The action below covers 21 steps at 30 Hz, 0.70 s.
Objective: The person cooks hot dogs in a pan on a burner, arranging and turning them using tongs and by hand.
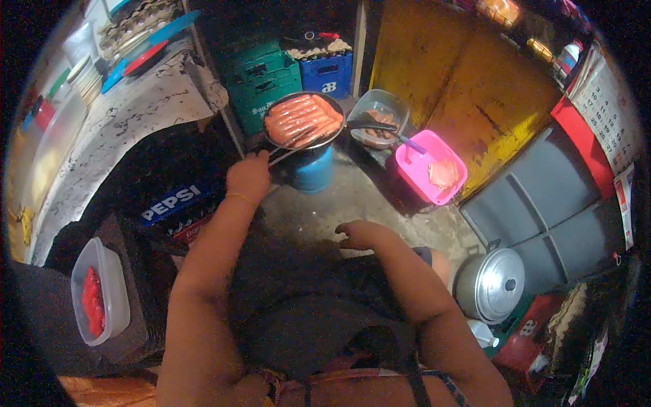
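My left hand (248,179) is closed around the handle (279,157) of a frying pan. Red sausages (303,119) lie side by side in the frying pan (337,142), which sits above a blue gas cylinder (313,172). My right hand (367,235) is over my lap, its fingers loosely bent and apart, with nothing in it. Beyond it, a clear plastic container (387,101) holds browned pieces. A black spatula (371,125) with a purple handle (412,144) lies across that container toward a pink basin (401,157), where pale pink pieces (443,174) lie.
At left, a white tub (116,296) holds something red. Green crates (266,74) and a blue crate (327,79) stand behind the pan. A lidded metal pot (500,287) is on my right, near grey panels (542,203). Plates (83,76) line the left counter (152,95).
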Tool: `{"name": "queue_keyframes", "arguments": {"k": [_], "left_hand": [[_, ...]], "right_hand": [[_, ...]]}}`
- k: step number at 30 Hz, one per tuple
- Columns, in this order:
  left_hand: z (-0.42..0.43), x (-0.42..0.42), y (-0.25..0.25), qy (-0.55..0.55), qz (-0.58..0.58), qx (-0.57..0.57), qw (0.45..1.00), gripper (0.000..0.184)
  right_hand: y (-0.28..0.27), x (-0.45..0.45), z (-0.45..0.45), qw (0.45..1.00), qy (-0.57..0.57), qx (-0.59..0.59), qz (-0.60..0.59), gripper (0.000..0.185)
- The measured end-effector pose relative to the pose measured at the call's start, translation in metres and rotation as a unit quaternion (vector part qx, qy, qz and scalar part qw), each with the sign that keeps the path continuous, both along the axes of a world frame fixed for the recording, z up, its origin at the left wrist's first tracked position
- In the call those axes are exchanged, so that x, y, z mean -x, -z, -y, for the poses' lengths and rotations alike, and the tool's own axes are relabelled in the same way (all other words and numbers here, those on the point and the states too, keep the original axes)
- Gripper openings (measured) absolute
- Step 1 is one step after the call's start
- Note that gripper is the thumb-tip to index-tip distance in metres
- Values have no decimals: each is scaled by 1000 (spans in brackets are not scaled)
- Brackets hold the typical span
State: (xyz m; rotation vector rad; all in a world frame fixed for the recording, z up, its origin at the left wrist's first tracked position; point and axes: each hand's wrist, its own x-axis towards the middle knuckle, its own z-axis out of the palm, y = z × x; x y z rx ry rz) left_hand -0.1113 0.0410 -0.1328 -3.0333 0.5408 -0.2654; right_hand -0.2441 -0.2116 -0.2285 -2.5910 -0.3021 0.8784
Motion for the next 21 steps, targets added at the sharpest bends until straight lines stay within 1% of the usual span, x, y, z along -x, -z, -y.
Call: {"name": "queue_keyframes", "arguments": {"k": [5, 8, 11, 14, 17, 21], "left_hand": [[2, -2, -9, 18, 14, -39, 999, 19], [0, -13, -12, 41, 28, -69, 996, 19], [-1, -13, -24, 70, 57, -65, 994, 19], [5, -13, -36, 39, 21, -77, 996, 18], [0, -17, -30, 43, 27, -21, 998, 19], [-9, -20, -24, 17, -3, 24, 1000, 25]], "right_hand": [[6, -3, 2, 1000, 6, -13, -15, 57], [7, -3, 3, 1000, 0, -12, 0, 56], [19, -7, 7, 1000, -12, -14, 12, 64], [21, -8, 6, 1000, 0, -2, 2, 62], [22, -10, 7, 1000, -1, -3, 1, 61], [24, -10, 8, 1000, 2, -1, -5, 60]]}}
